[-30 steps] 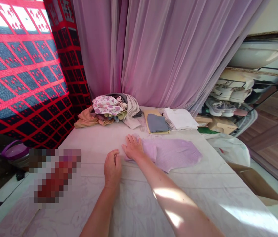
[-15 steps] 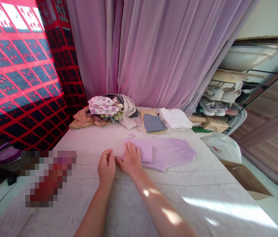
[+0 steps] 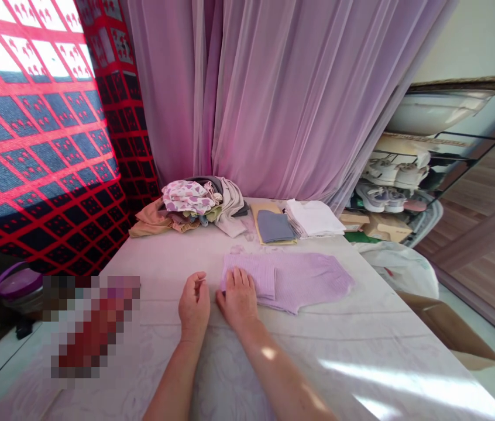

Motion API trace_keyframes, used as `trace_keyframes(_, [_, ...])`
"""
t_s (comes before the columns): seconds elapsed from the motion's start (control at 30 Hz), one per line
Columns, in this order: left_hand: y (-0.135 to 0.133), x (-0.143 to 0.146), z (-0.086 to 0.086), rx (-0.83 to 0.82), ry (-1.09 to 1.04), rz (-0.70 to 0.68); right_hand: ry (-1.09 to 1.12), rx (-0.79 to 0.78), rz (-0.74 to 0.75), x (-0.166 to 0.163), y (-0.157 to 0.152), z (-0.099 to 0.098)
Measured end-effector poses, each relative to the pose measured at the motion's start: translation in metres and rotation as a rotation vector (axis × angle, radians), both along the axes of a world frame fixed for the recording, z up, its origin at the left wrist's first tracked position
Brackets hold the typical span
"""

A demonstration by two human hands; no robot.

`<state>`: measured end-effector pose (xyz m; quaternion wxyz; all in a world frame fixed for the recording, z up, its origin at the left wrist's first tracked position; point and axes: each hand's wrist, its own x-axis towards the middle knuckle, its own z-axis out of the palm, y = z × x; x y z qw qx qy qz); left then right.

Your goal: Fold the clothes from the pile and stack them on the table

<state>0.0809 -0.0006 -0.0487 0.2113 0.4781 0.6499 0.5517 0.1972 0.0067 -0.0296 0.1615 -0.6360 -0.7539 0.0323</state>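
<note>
A lilac ribbed garment (image 3: 300,279) lies flat on the pale table (image 3: 239,362), partly folded at its left end. My right hand (image 3: 239,298) rests flat on that left edge, fingers stretched out over the cloth. My left hand (image 3: 193,305) sits just to the left of it on the table, fingers curled in with thumb against fingertips; what they hold, if anything, does not show. The two hands nearly touch.
A heap of mixed clothes (image 3: 190,204) sits at the table's far left. Folded grey cloth on a yellow piece (image 3: 274,225) and a white stack (image 3: 313,217) lie at the far middle. Purple curtain (image 3: 282,99) behind. Shoe rack (image 3: 396,187) and cardboard box (image 3: 444,327) stand to the right.
My right hand has slid back towards me along the lilac garment's left end, from further up the cloth to its near-left edge. My left hand stays close beside it.
</note>
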Motion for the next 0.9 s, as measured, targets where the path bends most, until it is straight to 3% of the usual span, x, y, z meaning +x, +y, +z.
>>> trace_keyframes(0.2, [0.000, -0.001, 0.001, -0.007, 0.019, -0.013, 0.026, 0.030, 0.005, 0.000, -0.005, -0.006])
trace_keyframes(0.7, [0.001, 0.001, 0.001, -0.015, 0.032, -0.008, -0.025, -0.002, -0.013, -0.003, -0.004, 0.005])
trace_keyframes(0.9, [0.001, 0.000, -0.001, -0.030, -0.015, -0.029, 0.027, -0.108, -0.107, 0.009, -0.001, 0.031])
